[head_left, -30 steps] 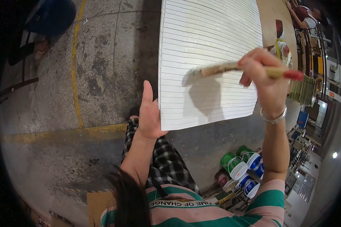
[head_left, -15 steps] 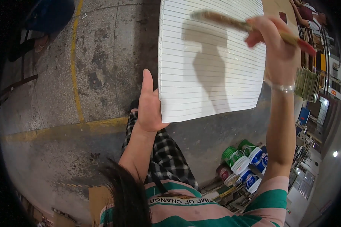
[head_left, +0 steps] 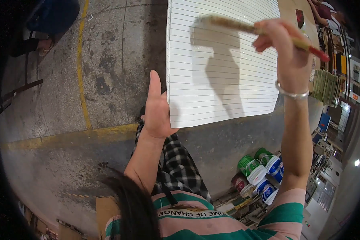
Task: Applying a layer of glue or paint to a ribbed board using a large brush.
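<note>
White paper sheets lie in front of me, crossed by close parallel lines; their stepped right edge looks like overlapping layers. My right hand is closed round a long-handled brush with a red handle end. Motion blurs the bristle end over the upper part of the paper, where a dark shadow falls; whether it touches cannot be told. Wet-looking glints show near my right fingers. My left hand rests open against the lower left edge of the sheets, thumb stretched upward, its other fingers mostly hidden beneath the paper.
Green, blue and dark red buckets stand on the floor at the lower right. A greenish stack of sheets sits beyond my right wrist. Yellow lines mark the floor at left. Another person's foot shows at the upper left.
My right hand has shifted slightly left and down with the brush, and the bristle end has moved a little left. My left hand stays at the paper's edge.
</note>
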`<action>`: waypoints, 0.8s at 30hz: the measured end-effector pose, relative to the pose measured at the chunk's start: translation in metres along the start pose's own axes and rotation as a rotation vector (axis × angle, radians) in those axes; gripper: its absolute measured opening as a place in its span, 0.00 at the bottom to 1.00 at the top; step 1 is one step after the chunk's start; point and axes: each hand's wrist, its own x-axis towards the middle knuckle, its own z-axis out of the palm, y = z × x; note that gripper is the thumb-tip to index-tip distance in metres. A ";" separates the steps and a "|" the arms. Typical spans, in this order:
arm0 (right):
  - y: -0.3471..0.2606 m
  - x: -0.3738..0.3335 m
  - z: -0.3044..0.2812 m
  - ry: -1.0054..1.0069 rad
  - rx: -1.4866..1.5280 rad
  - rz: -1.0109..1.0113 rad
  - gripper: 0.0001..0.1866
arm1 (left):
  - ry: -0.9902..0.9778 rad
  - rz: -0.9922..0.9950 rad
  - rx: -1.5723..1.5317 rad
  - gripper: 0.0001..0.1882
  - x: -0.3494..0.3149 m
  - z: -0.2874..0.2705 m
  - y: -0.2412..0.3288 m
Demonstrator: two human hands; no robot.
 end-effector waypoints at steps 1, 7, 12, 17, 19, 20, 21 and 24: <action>0.001 -0.003 0.004 -0.052 -0.018 -0.010 0.10 | 0.002 0.008 0.009 0.49 -0.003 0.001 0.002; -0.033 -0.004 0.004 0.049 -0.037 0.202 0.07 | 0.030 -0.017 0.123 0.45 -0.004 0.003 0.002; -0.015 -0.005 0.009 0.011 0.008 0.101 0.07 | -0.168 -0.007 0.036 0.46 -0.005 -0.006 0.005; -0.031 -0.011 0.007 0.007 0.030 0.191 0.08 | -0.030 0.010 0.085 0.47 -0.004 0.006 0.002; -0.023 0.001 0.010 0.100 0.037 0.121 0.08 | -0.033 0.001 0.092 0.47 -0.002 0.003 0.001; -0.023 -0.004 0.009 0.102 0.031 0.126 0.08 | -0.118 -0.002 0.068 0.47 0.000 -0.001 0.000; -0.022 -0.012 0.010 0.020 -0.008 0.182 0.10 | -0.196 -0.001 0.045 0.47 0.000 -0.006 0.000; -0.035 -0.045 0.006 -0.192 -0.108 0.260 0.06 | 0.041 0.048 0.162 0.48 -0.003 0.017 0.001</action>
